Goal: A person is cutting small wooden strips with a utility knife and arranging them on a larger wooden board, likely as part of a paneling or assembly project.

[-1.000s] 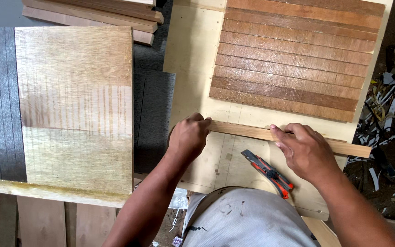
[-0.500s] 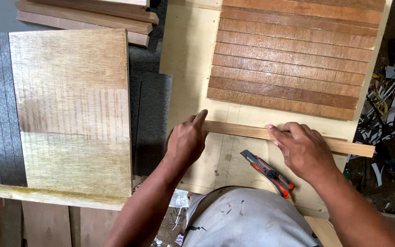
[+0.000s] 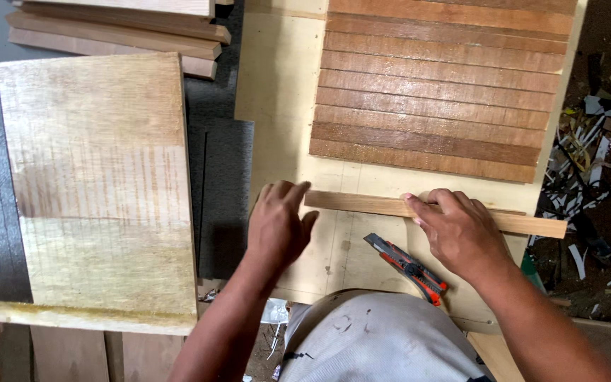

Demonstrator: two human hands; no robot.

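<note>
Lying loose across the pale board point(image 3: 277, 92), the wood strip point(image 3: 532, 225) sits just at 6 o'clock of nine fitted slats point(image 3: 433, 92); left hand point(image 3: 277, 230) fingers touch its end, right hand point(image 3: 461, 230) fingers press flat; the cutter point(image 3: 406, 267) waits unused

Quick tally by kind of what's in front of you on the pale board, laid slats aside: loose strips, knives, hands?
Loose wooden strip: 1
Utility knife: 1
Hands, left hand and right hand: 2
Total: 4

Soft, even daylight; sharp focus, faint shadows, no glare.
</note>
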